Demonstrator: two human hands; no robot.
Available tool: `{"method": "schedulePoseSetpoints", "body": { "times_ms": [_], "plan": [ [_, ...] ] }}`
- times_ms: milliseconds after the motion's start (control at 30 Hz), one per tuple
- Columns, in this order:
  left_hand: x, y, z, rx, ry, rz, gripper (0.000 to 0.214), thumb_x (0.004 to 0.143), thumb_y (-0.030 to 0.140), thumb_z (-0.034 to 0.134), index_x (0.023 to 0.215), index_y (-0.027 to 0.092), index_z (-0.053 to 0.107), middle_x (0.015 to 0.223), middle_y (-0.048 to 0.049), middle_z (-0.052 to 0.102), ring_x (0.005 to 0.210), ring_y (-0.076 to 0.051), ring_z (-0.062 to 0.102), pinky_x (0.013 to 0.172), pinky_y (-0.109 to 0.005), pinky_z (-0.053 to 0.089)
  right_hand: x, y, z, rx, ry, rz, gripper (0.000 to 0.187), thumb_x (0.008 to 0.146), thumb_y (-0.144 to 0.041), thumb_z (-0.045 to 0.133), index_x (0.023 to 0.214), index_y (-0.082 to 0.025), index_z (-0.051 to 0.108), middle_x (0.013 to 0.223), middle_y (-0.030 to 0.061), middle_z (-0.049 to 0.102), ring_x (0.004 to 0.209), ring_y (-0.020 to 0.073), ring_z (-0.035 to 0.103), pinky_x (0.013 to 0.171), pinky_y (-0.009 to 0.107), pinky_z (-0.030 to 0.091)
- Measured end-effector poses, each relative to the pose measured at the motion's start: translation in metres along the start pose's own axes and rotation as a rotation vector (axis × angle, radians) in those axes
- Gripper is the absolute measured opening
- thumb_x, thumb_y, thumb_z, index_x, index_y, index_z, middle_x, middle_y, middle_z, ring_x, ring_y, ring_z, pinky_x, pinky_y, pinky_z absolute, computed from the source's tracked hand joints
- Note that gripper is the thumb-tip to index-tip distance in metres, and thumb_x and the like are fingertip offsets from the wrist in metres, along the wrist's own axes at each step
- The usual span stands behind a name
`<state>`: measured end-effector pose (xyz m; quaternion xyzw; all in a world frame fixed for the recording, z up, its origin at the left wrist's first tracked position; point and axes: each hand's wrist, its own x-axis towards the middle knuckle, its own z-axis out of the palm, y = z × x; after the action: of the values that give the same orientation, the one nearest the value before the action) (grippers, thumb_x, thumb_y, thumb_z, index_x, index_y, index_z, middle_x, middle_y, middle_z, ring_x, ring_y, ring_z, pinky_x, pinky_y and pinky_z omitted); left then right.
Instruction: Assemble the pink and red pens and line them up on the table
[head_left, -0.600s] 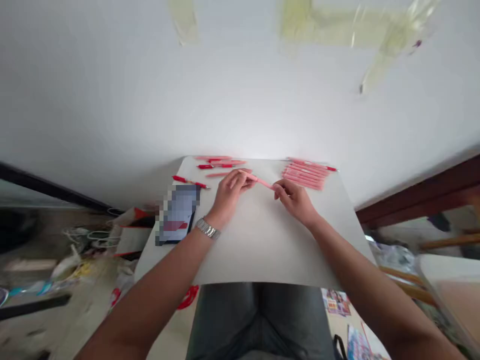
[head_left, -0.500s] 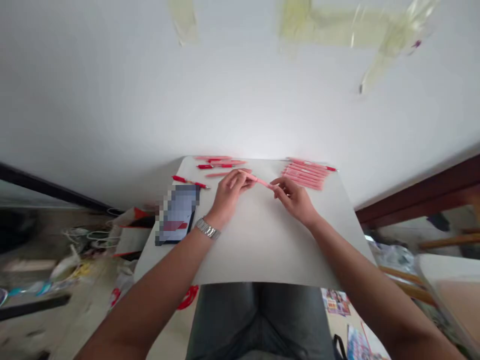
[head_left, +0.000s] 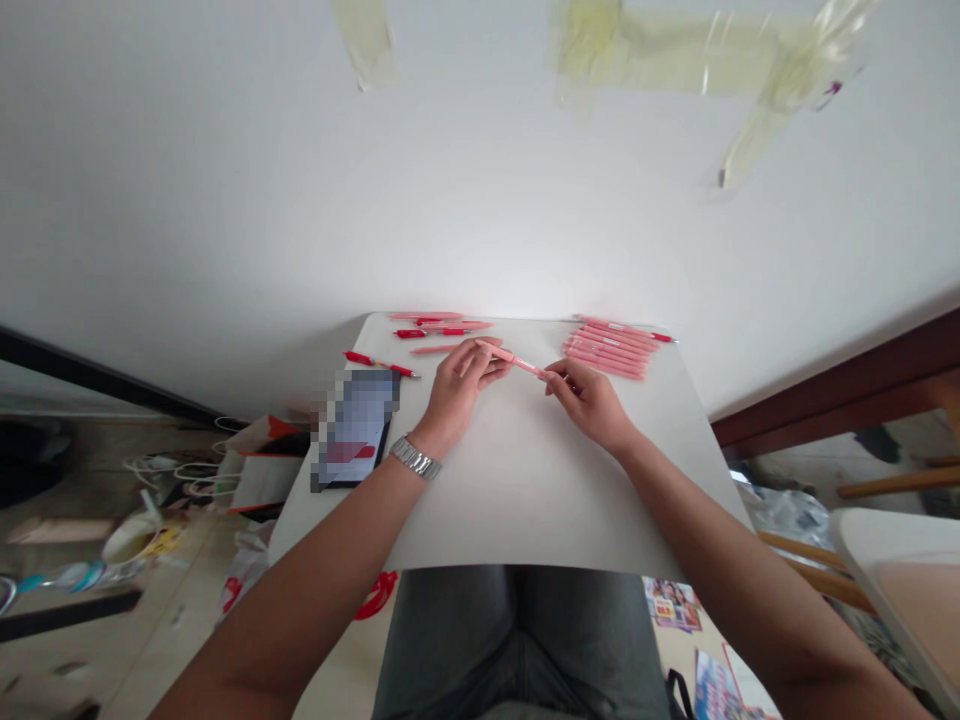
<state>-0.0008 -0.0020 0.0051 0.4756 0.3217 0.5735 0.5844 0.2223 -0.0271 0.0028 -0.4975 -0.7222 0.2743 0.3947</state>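
Note:
A pink pen (head_left: 517,360) slants between my two hands, just above the white table (head_left: 517,490). Its left end is pinched by my left hand (head_left: 463,378), which has a metal watch (head_left: 415,457) at the wrist. My right hand (head_left: 586,393) grips the other end between thumb and fingers. Beyond my right hand lies a row of several pink pens (head_left: 611,350), side by side, with a red-ended pen (head_left: 664,338) at its far edge. Past my left hand are loose pink pens (head_left: 426,317) and a red pen (head_left: 431,333).
Another red pen (head_left: 381,365) lies left, above a tablet or phone (head_left: 349,440) with a blurred screen. A white wall (head_left: 480,200) stands behind the table. On the floor left are a bag (head_left: 266,470) and cables. A second white-topped piece of furniture (head_left: 892,535) is at right.
Both hands and the pink pen between them stay almost in place. The right fingers have shifted very slightly along the pen's end. The view is sharper now.

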Motion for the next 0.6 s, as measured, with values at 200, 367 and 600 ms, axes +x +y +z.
{"method": "schedulePoseSetpoints", "body": {
  "times_ms": [200,367,600],
  "plan": [
    [0.001,0.000,-0.001,0.002,0.012,0.000,0.034,0.095,0.051,0.072,0.108,0.019,0.072,0.106,-0.0091,0.079,0.105,-0.022,0.076,0.102,-0.040,0.060,-0.001,-0.002,0.000,0.032,0.012,0.013,0.035,0.104,-0.055,0.056,0.110,-0.022,0.067,0.084,0.0022,0.069,0.062,0.0129,0.056,0.059,0.028,0.043],
    [0.002,-0.002,-0.002,-0.010,0.042,0.004,0.034,0.095,0.050,0.073,0.108,0.019,0.073,0.108,-0.0091,0.078,0.104,-0.022,0.077,0.102,-0.040,0.060,0.000,0.006,0.003,0.035,0.071,-0.007,0.032,0.093,-0.043,0.072,0.118,-0.025,0.062,0.099,0.0021,0.068,0.062,0.0111,0.055,0.060,0.028,0.047],
    [0.003,-0.001,-0.001,-0.012,0.078,-0.015,0.034,0.094,0.050,0.073,0.106,0.018,0.073,0.108,-0.0098,0.078,0.103,-0.022,0.077,0.102,-0.040,0.060,0.000,0.008,0.003,0.039,0.074,-0.039,0.019,0.096,-0.040,0.068,0.107,-0.025,0.063,0.101,0.0024,0.070,0.063,0.0112,0.056,0.059,0.028,0.048]
  ]
}}
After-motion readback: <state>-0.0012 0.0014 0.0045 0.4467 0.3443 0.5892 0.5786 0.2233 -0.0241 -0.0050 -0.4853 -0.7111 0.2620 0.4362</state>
